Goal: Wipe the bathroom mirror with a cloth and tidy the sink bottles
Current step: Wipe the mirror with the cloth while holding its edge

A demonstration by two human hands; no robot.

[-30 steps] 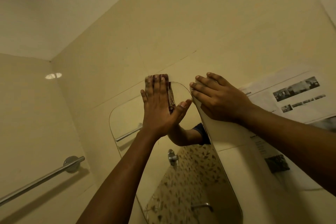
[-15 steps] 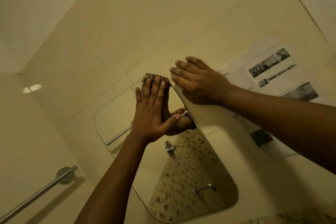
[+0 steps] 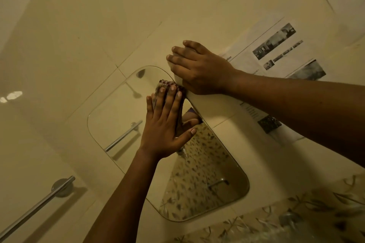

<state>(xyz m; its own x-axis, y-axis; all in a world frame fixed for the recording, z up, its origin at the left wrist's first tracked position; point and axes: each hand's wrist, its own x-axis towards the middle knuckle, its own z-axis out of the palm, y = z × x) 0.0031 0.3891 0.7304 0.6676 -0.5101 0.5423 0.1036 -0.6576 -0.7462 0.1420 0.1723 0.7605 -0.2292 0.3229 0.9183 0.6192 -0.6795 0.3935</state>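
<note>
— Grip state, both sides?

— On my feed the left grip (image 3: 164, 130) is released: fingers (image 3: 173, 102) straight and together, thumb spread to the right, palm pressing flat toward the glass. The right grip (image 3: 199, 69) is released too. It lies palm down with its fingers loosely spread, and I see nothing grasped in it. Its thumb is hidden from me.

— Walk me through the scene, biggest first.

— I start with the cream tiled wall (image 3: 138, 15), which fills most of the view. On it hangs the mirror (image 3: 118, 116), a rounded rectangle that sits tilted in my view. Its lower half reflects a leaf pattern and its left half reflects a metal bar. A leaf-patterned band (image 3: 316, 203) runs along the bottom right, below the mirror. A printed sheet (image 3: 276, 45) with grey photos is stuck to the wall right of the mirror, and the right forearm crosses over it. A steel towel rail (image 3: 35, 209) is fixed on the side wall at lower left, well apart from the mirror.

— And the cloth?

— I see the cloth (image 3: 165, 84), dark red and ribbed, near the mirror's upper right corner. It is pinned against the glass under the left fingers, with its top edge showing just past the fingertips. The right grip rests just beside it, on the mirror's right edge and the wall.
</note>
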